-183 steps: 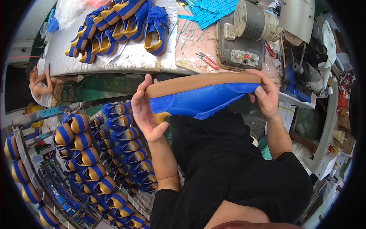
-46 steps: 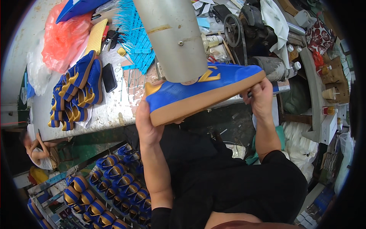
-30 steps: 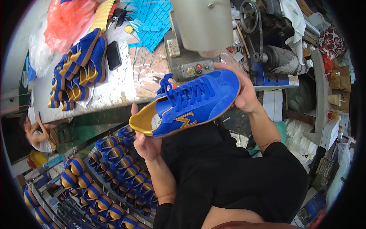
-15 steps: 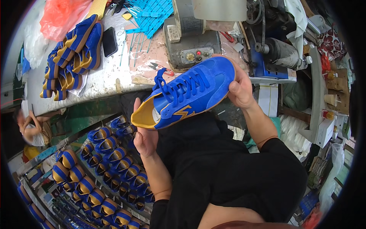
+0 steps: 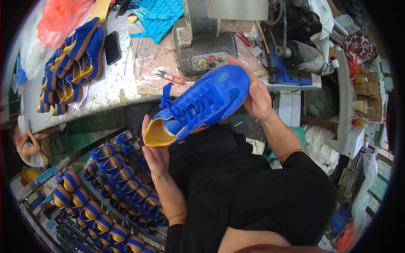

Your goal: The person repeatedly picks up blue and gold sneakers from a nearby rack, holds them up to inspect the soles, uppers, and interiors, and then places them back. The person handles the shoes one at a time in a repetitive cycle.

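Observation:
A blue suede sneaker (image 5: 202, 103) with blue laces and a yellow heel lining is held up between both hands, in front of the bench edge. Its toe points to the upper right, its opening to the lower left. My left hand (image 5: 156, 158) supports the heel from below, fingers behind the yellow collar. Around the toe end, my right hand (image 5: 258, 95) grips with the thumb on the near side and fingers behind. The laces are threaded, with loops standing up near the tongue. The sole is mostly hidden.
A heap of blue-and-yellow sneakers (image 5: 76, 63) lies on the bench (image 5: 105, 95) at left, beside a black phone (image 5: 112, 48). Red-handled snips (image 5: 171, 77) lie before a grey machine (image 5: 204, 55). Racks of shoes (image 5: 122, 177) stand lower left; another person (image 5: 31, 145) sits at far left.
The sneaker has rolled so its laced top faces me more, and the yellow side mark is now mostly hidden. Both hands still hold it. The whole view has shifted slightly.

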A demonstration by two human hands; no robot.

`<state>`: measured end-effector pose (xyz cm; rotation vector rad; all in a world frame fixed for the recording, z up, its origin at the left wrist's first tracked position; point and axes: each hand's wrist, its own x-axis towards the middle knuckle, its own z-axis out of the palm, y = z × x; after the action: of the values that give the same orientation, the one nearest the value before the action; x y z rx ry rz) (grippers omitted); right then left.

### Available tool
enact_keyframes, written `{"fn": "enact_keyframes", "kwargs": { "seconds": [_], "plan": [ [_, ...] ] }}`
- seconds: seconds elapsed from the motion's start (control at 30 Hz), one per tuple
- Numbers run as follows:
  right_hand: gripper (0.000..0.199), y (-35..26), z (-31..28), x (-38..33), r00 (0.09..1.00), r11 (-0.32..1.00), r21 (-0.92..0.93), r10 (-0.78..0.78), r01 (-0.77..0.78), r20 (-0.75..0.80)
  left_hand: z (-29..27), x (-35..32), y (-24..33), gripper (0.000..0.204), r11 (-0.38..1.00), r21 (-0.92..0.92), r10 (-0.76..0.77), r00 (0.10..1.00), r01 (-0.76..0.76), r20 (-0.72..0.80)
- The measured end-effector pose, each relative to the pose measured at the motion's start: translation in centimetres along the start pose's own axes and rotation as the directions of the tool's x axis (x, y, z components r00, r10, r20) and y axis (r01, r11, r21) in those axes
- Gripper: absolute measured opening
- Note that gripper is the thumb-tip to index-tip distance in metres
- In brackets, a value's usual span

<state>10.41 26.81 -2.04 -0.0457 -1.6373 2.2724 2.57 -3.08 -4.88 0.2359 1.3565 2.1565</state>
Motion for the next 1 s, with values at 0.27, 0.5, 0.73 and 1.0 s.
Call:
{"fn": "enact_keyframes", "kwargs": {
  "seconds": [0.27,0.5,0.73,1.0],
  "plan": [
    [0.076,0.0,0.7,0.0,0.995,0.982,0.169,0.094,-0.085,-0.046,-0.4,-0.2,0.1,0.092,0.997,0.014,0.08,0.991,-0.079,-0.111],
    [0.068,-2.9,0.6,0.6,0.997,0.943,0.325,0.075,-0.075,0.013,1.0,3.1,5.3,0.1,0.929,0.335,0.159,0.987,-0.156,0.018],
    [0.051,-3.8,1.1,1.2,0.998,0.739,0.672,0.009,-0.049,0.062,4.2,8.1,10.1,0.109,0.869,0.402,0.298,0.954,-0.289,0.043],
    [0.046,-4.1,1.2,3.2,0.997,0.714,0.697,0.02,-0.066,0.074,4.1,12.4,11.7,0.093,0.765,0.532,0.349,0.928,-0.363,0.132]
  ]
}}
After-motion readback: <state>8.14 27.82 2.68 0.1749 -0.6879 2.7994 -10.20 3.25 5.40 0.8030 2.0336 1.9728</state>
